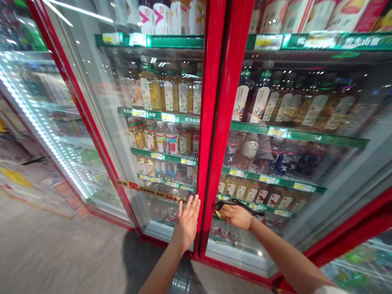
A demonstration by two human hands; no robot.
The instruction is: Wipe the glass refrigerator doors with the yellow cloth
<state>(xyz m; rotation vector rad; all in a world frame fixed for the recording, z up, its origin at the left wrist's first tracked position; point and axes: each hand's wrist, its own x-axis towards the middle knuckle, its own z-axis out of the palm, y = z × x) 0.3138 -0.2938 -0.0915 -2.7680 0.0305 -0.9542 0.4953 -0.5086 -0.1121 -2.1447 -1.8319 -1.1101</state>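
My left hand (pixel 187 222) is raised flat with its fingers stretched out, at the lower right of the left glass door (pixel 159 200), beside the red door frame (pixel 211 134). Whether its palm touches the glass cannot be told. Lower on the right glass door, my right hand (pixel 237 215) has its fingers closed over a dark cloth (pixel 251 208) with a yellow part, held against or close to the glass. Behind both doors, bottles (pixel 172 139) stand in rows on green-edged shelves (pixel 275 132).
A lit cooler (pixel 70 155) stands at the left, and another glass front (pixel 361 265) shows at the lower right. A strip with printed characters (pixel 153 192) crosses the left door. Grey floor (pixel 76 253) lies below.
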